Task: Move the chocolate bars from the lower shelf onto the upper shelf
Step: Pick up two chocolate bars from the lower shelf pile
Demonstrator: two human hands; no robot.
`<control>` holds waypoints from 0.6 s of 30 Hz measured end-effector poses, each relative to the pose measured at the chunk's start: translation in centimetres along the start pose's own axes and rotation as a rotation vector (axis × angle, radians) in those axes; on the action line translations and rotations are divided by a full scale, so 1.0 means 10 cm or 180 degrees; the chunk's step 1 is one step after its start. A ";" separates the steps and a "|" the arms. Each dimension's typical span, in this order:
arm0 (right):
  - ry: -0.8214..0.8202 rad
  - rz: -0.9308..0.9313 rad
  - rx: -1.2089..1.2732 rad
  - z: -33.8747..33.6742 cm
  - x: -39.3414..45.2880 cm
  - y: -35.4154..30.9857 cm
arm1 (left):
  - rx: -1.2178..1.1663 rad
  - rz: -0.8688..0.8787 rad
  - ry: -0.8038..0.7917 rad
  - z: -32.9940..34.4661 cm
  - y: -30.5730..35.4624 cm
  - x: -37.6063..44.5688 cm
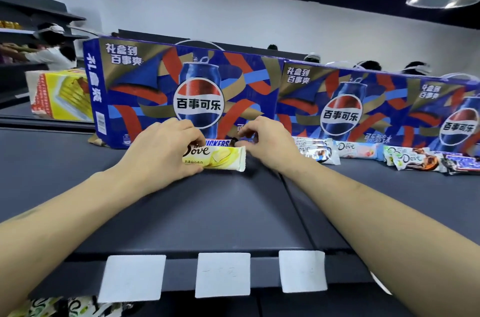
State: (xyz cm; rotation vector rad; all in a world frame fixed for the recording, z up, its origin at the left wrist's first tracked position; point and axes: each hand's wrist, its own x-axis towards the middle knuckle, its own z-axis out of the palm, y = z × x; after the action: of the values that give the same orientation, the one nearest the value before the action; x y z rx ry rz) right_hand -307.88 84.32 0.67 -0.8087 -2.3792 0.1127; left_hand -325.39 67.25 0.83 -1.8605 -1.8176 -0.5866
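Note:
A yellow Dove bar lies on the dark upper shelf in front of the Pepsi boxes. My left hand grips its left end, fingers curled over the wrapper. Behind it a Snickers bar lies against the box; my right hand pinches its right end with curled fingers. Several more Dove and Snickers bars lie in a row on the shelf to the right. Below the shelf's front edge, a few bars show on the lower shelf at bottom left.
Large blue Pepsi gift boxes stand along the back of the shelf. A yellow carton sits behind at left. White price tags hang on the shelf's front lip. People stand at other shelves in the background.

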 end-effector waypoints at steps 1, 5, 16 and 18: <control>0.0002 0.0045 0.0054 -0.05 -0.04 0.05 | -0.0032 -0.0001 0.0004 0.00 0.07 0.03; -0.0025 0.0242 0.0085 -0.24 -0.27 0.30 | -0.0092 0.0117 0.0029 0.04 0.40 0.16; 0.0323 0.0629 0.0346 -1.11 -1.24 1.23 | -0.0079 0.0267 -0.0033 0.13 1.80 0.50; 0.0288 0.0618 0.0387 -1.31 -1.47 1.44 | -0.0067 0.0220 -0.0031 0.15 2.13 0.54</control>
State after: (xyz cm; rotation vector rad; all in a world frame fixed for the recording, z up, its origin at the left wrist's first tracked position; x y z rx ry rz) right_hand -283.61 86.05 -0.36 -0.9636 -2.1828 0.2911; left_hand -303.99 72.27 2.14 -1.9348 -1.7518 -0.5750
